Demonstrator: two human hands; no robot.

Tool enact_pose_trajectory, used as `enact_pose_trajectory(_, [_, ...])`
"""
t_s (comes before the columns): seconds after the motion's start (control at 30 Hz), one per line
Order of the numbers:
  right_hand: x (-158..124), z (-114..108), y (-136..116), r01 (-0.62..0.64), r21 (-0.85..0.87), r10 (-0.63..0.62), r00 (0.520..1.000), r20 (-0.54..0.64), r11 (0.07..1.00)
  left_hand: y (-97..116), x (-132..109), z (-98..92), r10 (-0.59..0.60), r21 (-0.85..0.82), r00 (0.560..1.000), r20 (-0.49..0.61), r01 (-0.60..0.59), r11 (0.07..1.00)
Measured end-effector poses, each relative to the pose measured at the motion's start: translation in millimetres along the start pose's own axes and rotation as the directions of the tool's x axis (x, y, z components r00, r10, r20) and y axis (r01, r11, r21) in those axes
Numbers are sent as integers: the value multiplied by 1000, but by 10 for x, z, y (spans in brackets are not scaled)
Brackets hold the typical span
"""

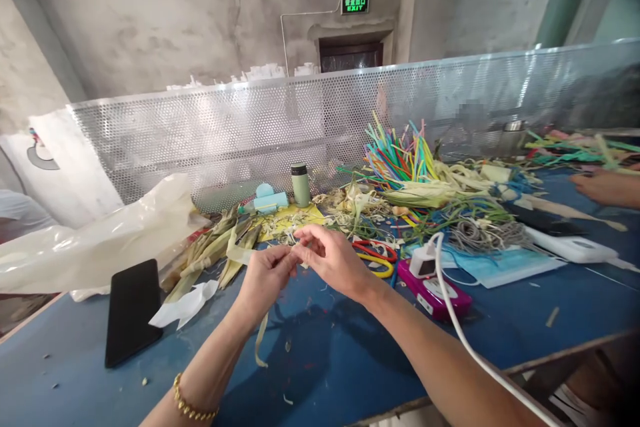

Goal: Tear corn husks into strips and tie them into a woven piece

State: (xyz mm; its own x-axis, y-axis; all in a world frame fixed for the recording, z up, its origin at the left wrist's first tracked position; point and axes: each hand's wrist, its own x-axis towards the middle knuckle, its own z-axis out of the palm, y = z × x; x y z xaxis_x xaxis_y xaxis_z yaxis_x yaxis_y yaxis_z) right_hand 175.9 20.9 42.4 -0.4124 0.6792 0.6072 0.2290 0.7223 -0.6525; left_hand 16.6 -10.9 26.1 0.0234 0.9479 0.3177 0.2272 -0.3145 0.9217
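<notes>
My left hand (265, 278) and my right hand (330, 257) meet over the blue table (310, 360), fingertips pinched together on a pale strip of corn husk (245, 255). The strip runs left from the pinch and a loose end hangs down below my left wrist. A gold bracelet sits on my left forearm. Red and yellow scissors (375, 257) lie just right of my right hand.
Green husk leaves (215, 250) are piled left of the hands, beside a black phone (131, 310) and a plastic bag (100, 240). To the right lie a pink device with a white cable (435, 290), colored straws (395, 153), a green bottle (300, 184), and another person's hand (605, 187).
</notes>
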Motion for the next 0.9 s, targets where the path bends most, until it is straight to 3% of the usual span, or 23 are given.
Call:
enact_pose_trajectory(0.23, [-16, 45, 42, 151, -230, -169, 983, -64, 961, -40, 34, -40, 43, 103, 998, -46, -38, 994])
enact_pose_trajectory(0.47, [-21, 100, 121, 204, -240, -230, 970, -82, 949, -44, 15, -29, 66, 232, 998, -17, -60, 971])
enact_pose_trajectory(0.7, [-14, 83, 64, 86, -148, -106, 985, -138, 985, -30, -6, 13, 75, 201, 997, -32, -67, 977])
enact_pose_trajectory(0.9, [-4, 64, 41, 12, -85, -22, 993, -114, 996, 14, -19, 17, 69, 211, 997, -37, -59, 976])
